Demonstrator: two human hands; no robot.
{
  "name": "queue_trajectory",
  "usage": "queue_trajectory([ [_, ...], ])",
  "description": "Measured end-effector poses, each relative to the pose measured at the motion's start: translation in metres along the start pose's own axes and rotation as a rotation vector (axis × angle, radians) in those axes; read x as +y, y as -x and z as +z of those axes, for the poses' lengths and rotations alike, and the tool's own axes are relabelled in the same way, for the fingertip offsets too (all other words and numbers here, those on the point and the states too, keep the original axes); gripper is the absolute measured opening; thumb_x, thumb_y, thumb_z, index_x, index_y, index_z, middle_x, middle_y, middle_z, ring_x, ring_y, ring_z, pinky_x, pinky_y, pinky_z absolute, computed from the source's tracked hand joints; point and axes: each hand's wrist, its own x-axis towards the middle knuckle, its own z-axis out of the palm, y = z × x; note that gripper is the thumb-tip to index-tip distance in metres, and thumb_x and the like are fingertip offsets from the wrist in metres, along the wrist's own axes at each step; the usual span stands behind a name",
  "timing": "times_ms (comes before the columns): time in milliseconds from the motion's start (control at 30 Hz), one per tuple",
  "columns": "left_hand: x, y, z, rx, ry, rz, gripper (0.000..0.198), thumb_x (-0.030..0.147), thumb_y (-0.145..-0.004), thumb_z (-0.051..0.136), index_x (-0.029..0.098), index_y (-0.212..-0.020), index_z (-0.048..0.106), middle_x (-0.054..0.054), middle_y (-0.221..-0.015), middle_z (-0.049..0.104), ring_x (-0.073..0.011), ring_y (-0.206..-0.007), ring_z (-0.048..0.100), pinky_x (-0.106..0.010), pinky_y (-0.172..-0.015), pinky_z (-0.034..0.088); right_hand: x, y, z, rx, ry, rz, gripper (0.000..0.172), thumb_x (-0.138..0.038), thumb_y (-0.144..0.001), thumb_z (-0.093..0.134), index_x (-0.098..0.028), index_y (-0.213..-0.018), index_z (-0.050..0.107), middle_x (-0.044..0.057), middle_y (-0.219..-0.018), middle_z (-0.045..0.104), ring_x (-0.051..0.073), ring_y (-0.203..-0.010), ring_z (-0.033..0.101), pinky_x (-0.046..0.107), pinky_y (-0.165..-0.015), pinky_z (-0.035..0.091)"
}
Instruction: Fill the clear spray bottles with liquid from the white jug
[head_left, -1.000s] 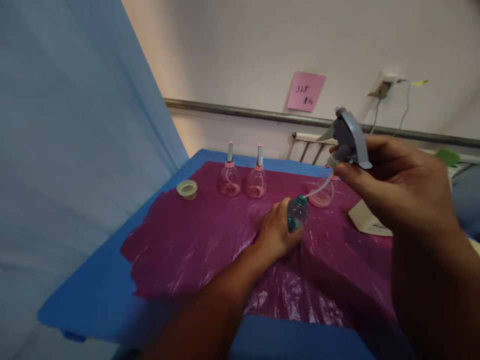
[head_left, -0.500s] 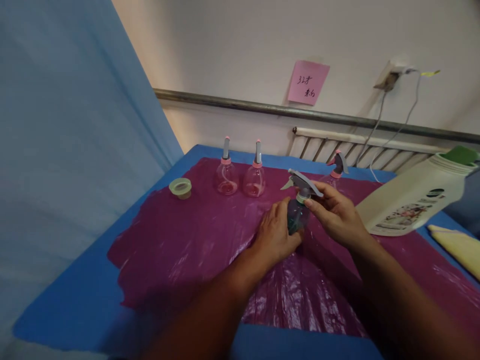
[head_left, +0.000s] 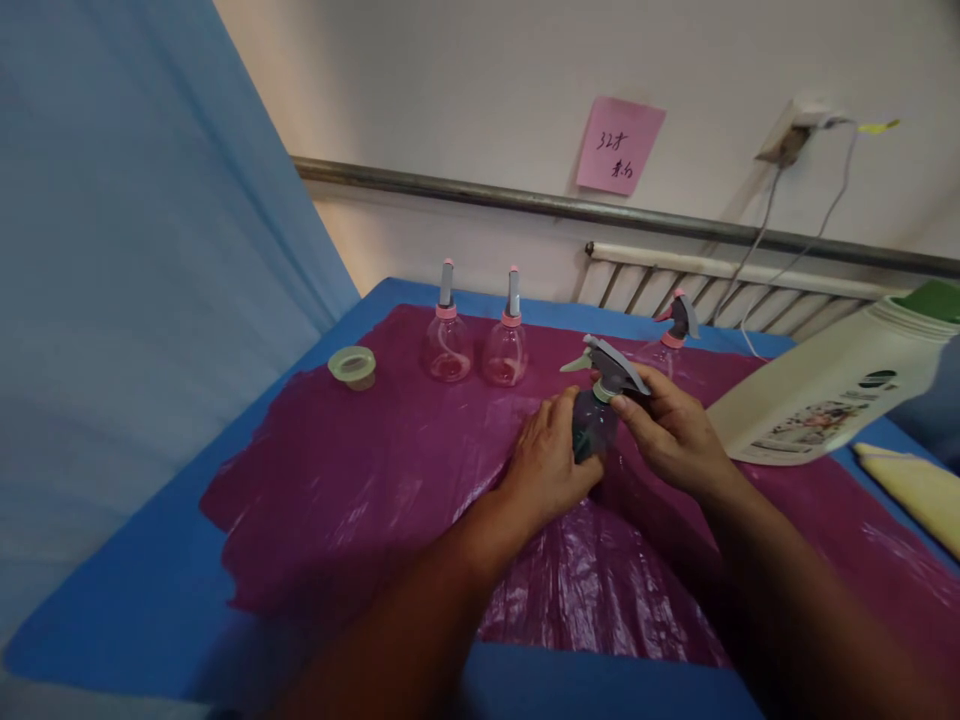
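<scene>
A small spray bottle (head_left: 594, 428) with a clear, dark-tinted body, a pale green collar and a grey trigger head is between my hands, over the purple plastic sheet (head_left: 337, 480). My left hand (head_left: 551, 450) is wrapped around the body from the left. At the collar, the thumb and fingers of my right hand (head_left: 671, 425) pinch the neck, just below the spray head (head_left: 615, 368). The head sits on the bottle's neck with its nozzle to the left. Part of the bottle's body is hidden by my left fingers.
Two clear spray bottles with pink collars, one (head_left: 448, 350) left of the other (head_left: 506, 352), stand further back. A third pink-collared sprayer (head_left: 679, 325) is behind my right hand. A large cream jug (head_left: 832, 390), a yellow cloth (head_left: 911, 490) and a pale green cup (head_left: 352, 368) also lie around.
The spray head has turned slightly in my right fingers and appears seated a little lower on the neck. My left hand keeps its grip. The camera view has shifted slightly.
</scene>
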Motion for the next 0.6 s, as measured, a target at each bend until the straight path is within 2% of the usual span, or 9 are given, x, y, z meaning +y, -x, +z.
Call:
queue_trajectory([
  [133,-0.001,0.000,0.001,0.011,0.006,0.010,0.086,0.026,-0.092,0.079,0.021,-0.168,0.041,-0.019,-0.161,0.062,-0.0401,-0.153,0.061,-0.060,-0.130,0.050,-0.002,-0.002,-0.003,-0.011,0.086,-0.016,0.038,-0.047,-0.113,0.070,-0.034,-0.149,0.072,0.006,-0.140,0.081,0.027,-0.126,0.076,0.045,-0.115,0.057],
  [600,-0.003,-0.001,0.001,0.003,-0.004,0.034,0.085,0.025,-0.092,0.078,0.023,-0.168,0.041,-0.018,-0.162,0.063,-0.0396,-0.153,0.061,-0.060,-0.128,0.052,-0.007,-0.010,-0.015,-0.109,0.125,-0.035,0.040,-0.047,-0.114,0.068,-0.031,-0.151,0.073,0.007,-0.144,0.081,0.027,-0.130,0.075,0.046,-0.116,0.056],
])
